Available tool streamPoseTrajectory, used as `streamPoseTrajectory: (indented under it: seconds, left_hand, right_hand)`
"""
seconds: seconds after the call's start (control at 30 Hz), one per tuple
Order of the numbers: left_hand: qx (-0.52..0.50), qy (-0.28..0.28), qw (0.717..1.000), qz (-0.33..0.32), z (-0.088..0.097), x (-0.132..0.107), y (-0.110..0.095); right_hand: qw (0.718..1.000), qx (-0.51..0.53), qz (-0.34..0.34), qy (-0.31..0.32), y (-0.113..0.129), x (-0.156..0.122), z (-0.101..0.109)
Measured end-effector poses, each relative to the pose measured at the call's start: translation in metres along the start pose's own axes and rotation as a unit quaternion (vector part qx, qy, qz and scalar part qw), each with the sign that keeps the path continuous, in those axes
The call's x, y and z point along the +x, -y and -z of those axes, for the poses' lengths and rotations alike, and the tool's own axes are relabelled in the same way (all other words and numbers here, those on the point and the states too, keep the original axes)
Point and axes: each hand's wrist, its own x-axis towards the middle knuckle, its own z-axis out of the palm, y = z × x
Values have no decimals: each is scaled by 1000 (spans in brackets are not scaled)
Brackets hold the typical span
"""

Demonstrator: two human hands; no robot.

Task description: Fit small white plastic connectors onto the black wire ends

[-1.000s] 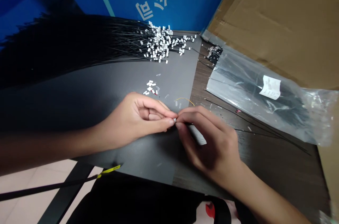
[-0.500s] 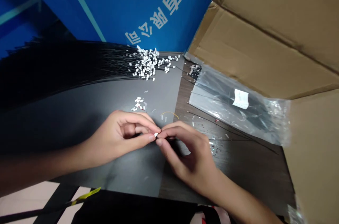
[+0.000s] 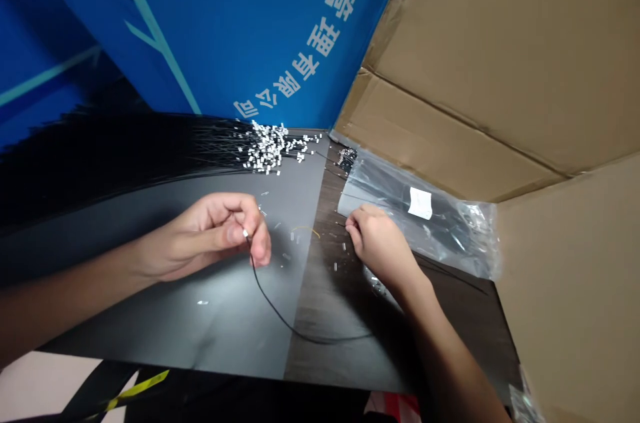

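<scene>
My left hand (image 3: 227,231) is closed in a pinch on the end of a thin black wire (image 3: 280,318) tipped with a small white connector. The wire loops down and to the right across the dark mat (image 3: 150,223) and the wooden table. My right hand (image 3: 377,243) has its fingers curled on the table at the near edge of a clear plastic bag (image 3: 430,220) of black wires; what its fingertips touch is hidden. A big bundle of black wires (image 3: 100,150) lies at the left, its white connector ends (image 3: 265,146) fanned out at the back.
A blue printed board (image 3: 225,30) stands behind the mat. Brown cardboard walls (image 3: 475,63) close off the right side. Small loose white and clear bits (image 3: 295,253) lie scattered between my hands. A yellow-tipped black strap (image 3: 135,391) shows below the table edge.
My hands were pinched together on one wire end; now they are apart. The left hand keeps the wire and has drawn left, the right has reached to the plastic bag. The view tilted up.
</scene>
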Motion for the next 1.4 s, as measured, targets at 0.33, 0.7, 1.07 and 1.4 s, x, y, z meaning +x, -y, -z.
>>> streamPoseTrajectory:
  seconds: [0.33, 0.7, 1.07, 1.4]
  left_hand:
    - [23, -130, 991, -33, 16, -4, -67]
    - [675, -169, 713, -80, 68, 71, -108]
    - [621, -117, 772, -75, 44, -9, 6]
    - [624, -102, 768, -105, 34, -12, 17]
  right_hand:
    - [994, -50, 30, -87, 2, 2, -8]
    - [982, -12, 34, -188, 13, -8, -14]
    - [967, 46, 53, -245, 25, -14, -24]
    - [965, 74, 48, -248, 30, -16, -22]
